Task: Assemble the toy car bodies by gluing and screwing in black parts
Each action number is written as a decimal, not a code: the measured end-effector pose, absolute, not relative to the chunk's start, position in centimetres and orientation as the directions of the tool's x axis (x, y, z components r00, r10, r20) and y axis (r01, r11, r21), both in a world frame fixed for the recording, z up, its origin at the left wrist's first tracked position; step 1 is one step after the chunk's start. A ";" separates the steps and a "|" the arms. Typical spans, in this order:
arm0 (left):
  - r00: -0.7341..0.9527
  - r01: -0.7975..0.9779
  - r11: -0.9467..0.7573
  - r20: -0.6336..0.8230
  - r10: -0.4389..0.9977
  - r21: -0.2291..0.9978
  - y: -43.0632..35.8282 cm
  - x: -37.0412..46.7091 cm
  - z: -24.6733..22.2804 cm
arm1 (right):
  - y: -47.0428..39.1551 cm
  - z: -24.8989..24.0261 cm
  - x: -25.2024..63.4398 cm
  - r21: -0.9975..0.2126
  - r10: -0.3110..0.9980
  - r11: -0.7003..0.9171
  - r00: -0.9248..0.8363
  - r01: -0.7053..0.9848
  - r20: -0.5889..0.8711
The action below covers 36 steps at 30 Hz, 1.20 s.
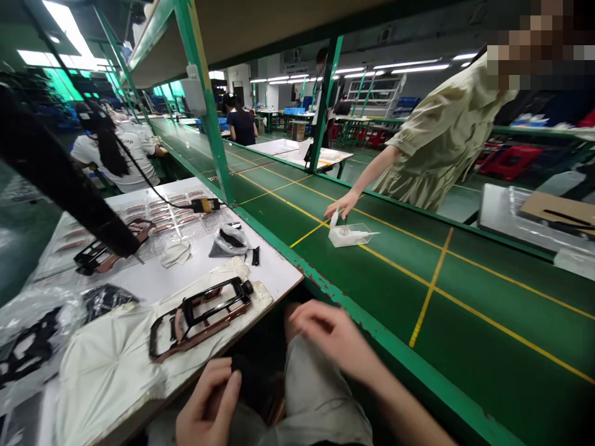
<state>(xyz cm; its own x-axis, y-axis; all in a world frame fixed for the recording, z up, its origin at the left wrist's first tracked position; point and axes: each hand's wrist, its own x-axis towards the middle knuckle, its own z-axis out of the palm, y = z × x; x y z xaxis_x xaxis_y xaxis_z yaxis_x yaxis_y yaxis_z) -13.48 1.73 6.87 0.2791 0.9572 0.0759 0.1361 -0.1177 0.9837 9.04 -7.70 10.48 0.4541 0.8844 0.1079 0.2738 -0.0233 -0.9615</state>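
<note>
My left hand (pixel 209 399) hangs low over my lap, below the front edge of the white table (pixel 274 272); its fingers are curled and I cannot tell if they hold anything. Just to the right, my right hand (pixel 332 334) hovers above my knee beside the conveyor's green edge, fingers loosely apart and empty. The nearest part is a black and brown plastic frame (pixel 199 316), which lies on a white cloth (pixel 106 365) on the table, up and left of both hands.
A green conveyor belt (pixel 418 291) with yellow lines runs along my right. A co-worker in a beige dress reaches a hand (pixel 343 204) to a clear tray (pixel 349 235) on the belt. More frames (pixel 100 254), blister trays (pixel 160 214) and a plastic bag (pixel 230 238) lie on the table.
</note>
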 end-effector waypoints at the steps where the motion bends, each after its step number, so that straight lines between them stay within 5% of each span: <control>1: 0.295 0.130 -0.093 0.051 0.954 0.987 2.0 -13.3 7.2 | -8.3 11.4 10.3 -0.947 0.842 -0.069 0.527 0.314 0.113; 4: 0.394 -0.041 0.024 -0.006 0.919 0.999 2.7 -12.1 8.2 | -9.2 13.0 12.2 -0.897 0.810 -0.130 0.567 0.422 0.149; 7: 0.463 -0.226 0.191 -0.067 0.884 0.955 2.9 -10.3 8.7 | -8.9 13.0 10.1 -0.939 0.877 -0.075 0.470 0.335 0.097; 13: 0.451 -0.169 0.072 0.012 0.892 0.983 2.4 -10.4 9.2 | -6.8 11.4 4.0 -0.996 0.911 -0.023 0.413 0.082 0.013; 21: 0.551 -0.220 0.266 -0.105 0.828 0.939 1.8 -11.9 8.6 | -5.9 11.5 4.0 -0.998 0.926 -0.051 0.374 -0.028 -0.058; 30: 0.513 -0.252 0.218 -0.061 0.856 0.943 1.3 -11.8 9.5 | -6.3 9.1 5.1 -0.971 0.837 0.084 0.545 -0.225 -0.054; 33: 0.496 -0.268 0.207 -0.050 0.867 0.941 1.3 -11.9 9.8 | -6.9 8.6 5.0 -0.979 0.811 0.170 0.580 -0.112 0.075; 36: 0.500 -0.253 0.209 -0.057 0.864 0.945 1.3 -11.9 9.9 | -7.5 8.7 5.0 -0.926 0.753 0.294 0.540 0.236 0.376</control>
